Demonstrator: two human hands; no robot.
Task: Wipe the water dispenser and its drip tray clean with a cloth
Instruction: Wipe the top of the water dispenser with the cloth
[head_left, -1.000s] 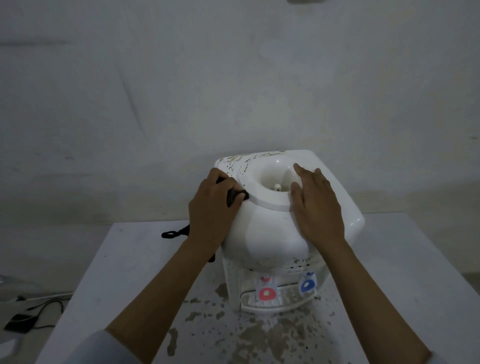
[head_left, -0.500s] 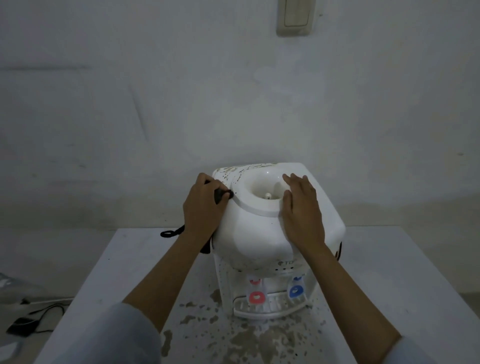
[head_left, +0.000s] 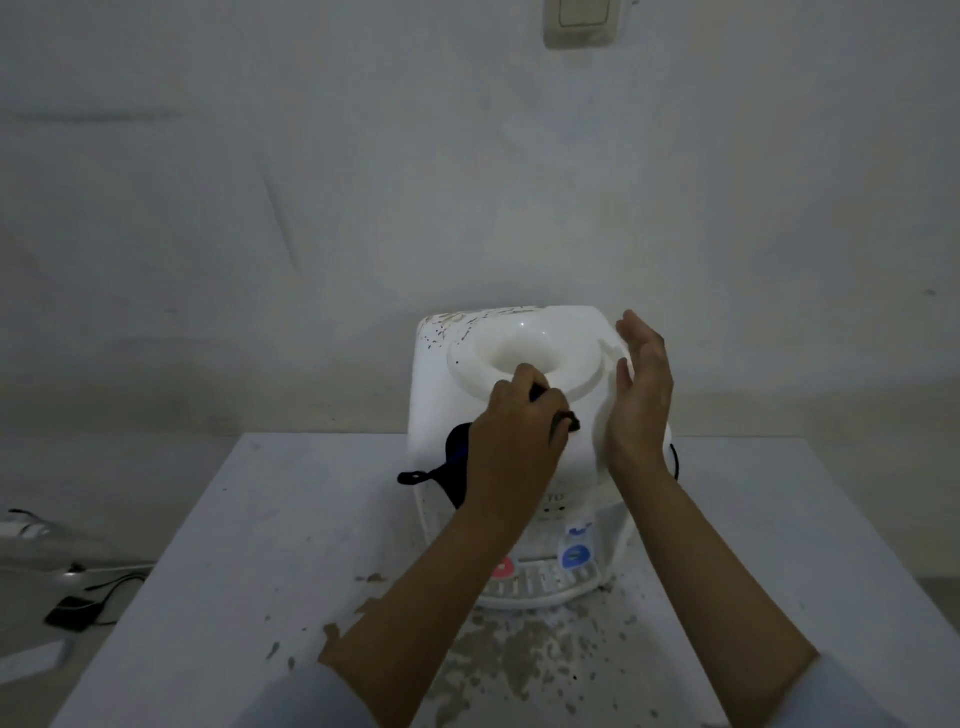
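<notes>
A white tabletop water dispenser (head_left: 441, 415) stands on a white table (head_left: 291, 545), with dark specks on its top left corner. Its drip tray (head_left: 540, 587) sits at the front under a red tap (head_left: 503, 567) and a blue tap (head_left: 575, 557). My left hand (head_left: 514, 436) grips a dark cloth (head_left: 457, 467) against the dispenser's top front, just below the round bottle well (head_left: 524, 353). A strap of the cloth hangs out to the left. My right hand (head_left: 639, 400) is held flat and upright at the dispenser's right side, fingers straight.
Brown dirt flecks (head_left: 519, 660) cover the table in front of the dispenser. A wall switch (head_left: 582, 21) is high on the wall behind. Cables and a small black device (head_left: 72, 613) lie on the floor to the left.
My left hand slid with the cloth from the dispenser's left side to its top front. My right hand lifted off the top and now stands upright at the right side.
</notes>
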